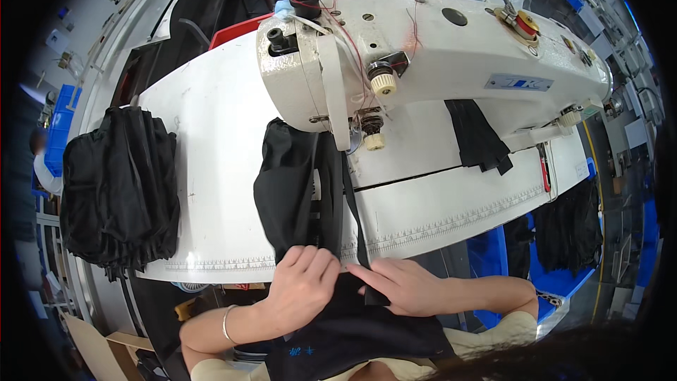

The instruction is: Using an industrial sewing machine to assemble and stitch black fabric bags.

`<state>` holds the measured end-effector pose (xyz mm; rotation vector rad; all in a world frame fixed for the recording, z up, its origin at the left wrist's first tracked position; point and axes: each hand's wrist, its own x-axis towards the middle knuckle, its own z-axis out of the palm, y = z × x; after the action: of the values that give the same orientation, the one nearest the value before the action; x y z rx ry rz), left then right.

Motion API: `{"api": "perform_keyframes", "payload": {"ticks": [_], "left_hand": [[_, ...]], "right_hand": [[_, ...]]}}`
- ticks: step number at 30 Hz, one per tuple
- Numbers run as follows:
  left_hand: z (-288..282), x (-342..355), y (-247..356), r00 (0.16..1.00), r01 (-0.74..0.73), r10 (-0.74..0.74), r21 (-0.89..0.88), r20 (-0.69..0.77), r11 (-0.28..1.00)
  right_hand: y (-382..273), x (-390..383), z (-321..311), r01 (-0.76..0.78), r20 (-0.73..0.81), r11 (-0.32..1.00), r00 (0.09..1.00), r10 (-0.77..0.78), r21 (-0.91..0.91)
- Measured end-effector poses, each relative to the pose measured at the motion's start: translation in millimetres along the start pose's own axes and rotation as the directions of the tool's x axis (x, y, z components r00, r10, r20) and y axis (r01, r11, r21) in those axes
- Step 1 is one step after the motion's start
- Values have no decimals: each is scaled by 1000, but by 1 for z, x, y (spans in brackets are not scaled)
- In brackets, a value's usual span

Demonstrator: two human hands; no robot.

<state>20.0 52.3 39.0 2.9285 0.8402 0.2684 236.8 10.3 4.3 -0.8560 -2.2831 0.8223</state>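
Note:
A white sewing machine point(423, 56) stands over the table. Under its needle end lies a black fabric piece point(285, 180), running toward me to the table's front edge. My left hand point(303, 286) is closed on the near end of this piece, knuckles up. From beside the needle area a narrow black fabric strip point(356, 219) comes down along the piece's right side. My right hand point(402, 286) is closed on that strip, its index finger pointing at the left hand. The strip's loose end hangs below the fingers. The machine head hides the stitching spot.
A thick stack of black fabric pieces point(120, 183) sits on the left of the white table point(218, 106). More black strips point(476, 137) lie under the machine arm. A blue bin point(557, 279) with black pieces is at the right. A red-handled tool point(544, 169) lies near the right edge.

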Motion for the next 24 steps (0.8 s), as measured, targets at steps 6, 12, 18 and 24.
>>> {"api": "perform_keyframes", "payload": {"ticks": [6,12,18,24], "left_hand": [[12,-24,4,862,319,-347,-136,-370,938],[-5,18,-50,547,231,-746,-789,-379,570],[-70,52,-144,788,272,-573,-707,-225,653],[-15,8,-10,959,-225,264,279,-109,934]], "right_hand": [[-13,7,-11,60,-101,771,982,-160,-633],[14,-4,19,270,92,615,948,-306,-740],[11,-6,18,268,80,654,950,-303,-708],[13,-9,17,218,47,745,969,-244,-630]]}}
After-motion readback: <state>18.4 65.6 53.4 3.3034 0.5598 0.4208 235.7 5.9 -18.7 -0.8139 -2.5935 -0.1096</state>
